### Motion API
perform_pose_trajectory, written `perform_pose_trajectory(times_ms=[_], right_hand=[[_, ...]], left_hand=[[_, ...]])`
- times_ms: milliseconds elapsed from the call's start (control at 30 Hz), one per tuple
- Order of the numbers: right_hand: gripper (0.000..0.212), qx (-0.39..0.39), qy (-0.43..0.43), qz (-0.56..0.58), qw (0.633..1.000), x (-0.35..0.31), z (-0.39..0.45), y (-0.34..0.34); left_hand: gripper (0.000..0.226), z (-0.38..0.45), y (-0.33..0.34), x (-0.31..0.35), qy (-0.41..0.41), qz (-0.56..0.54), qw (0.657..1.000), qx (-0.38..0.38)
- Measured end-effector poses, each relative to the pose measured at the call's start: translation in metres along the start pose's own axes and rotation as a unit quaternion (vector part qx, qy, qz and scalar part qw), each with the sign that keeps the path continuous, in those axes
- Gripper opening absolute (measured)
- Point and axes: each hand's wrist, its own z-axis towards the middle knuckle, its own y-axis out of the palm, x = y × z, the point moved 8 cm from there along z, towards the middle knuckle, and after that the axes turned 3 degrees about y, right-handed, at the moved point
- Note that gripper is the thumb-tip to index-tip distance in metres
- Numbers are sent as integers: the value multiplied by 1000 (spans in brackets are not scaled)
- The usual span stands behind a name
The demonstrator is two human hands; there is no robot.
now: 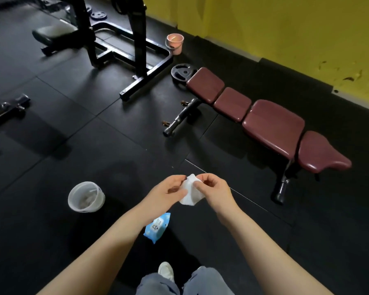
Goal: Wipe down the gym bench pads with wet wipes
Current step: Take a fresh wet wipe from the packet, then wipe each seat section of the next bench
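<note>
Floor: black rubber gym matting (77, 128), laid in large tiles, ran up to a yellow painted wall (285, 35). A black steel rack frame (136, 50) stood at upper centre. The long maroon padded gym bench (271, 126), four cushion sections on a black frame, lay flat near the wall, well apart from both hands. A black weight plate (182, 74) lay on the floor by its far end; a pink plastic bucket (175, 43) stood behind that. A translucent white plastic bin (86, 196) sat on the floor left of the hands. A light blue wet wipe packet (157, 226) lay on the floor, below the left forearm in the view. Left hand (168, 191) and right hand (214, 191) were close together, fingers of each pinching a folded white wet wipe (190, 193) held between them above the floor
</note>
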Motion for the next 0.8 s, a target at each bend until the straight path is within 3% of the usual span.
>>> perform_pose_trajectory(times_ms=[233, 433, 500, 600, 800], right_hand=[[11, -1, 18, 7, 1000, -17, 39, -30], [36, -30, 57, 17, 998, -33, 93, -65], [36, -51, 48, -11, 998, -48, 111, -75], [17, -66, 45, -21, 997, -68, 147, -100], [11, -67, 50, 38, 996, -101, 220, -149]], left_hand=[[15, 61, 0, 32, 16, 67, 998, 2], [4, 138, 14, 69, 14, 93, 996, 9], [6, 160, 25, 87, 15, 85, 996, -11], [19, 198, 33, 116, 24, 97, 995, -10], [39, 265, 15, 139, -5, 0, 995, 103]])
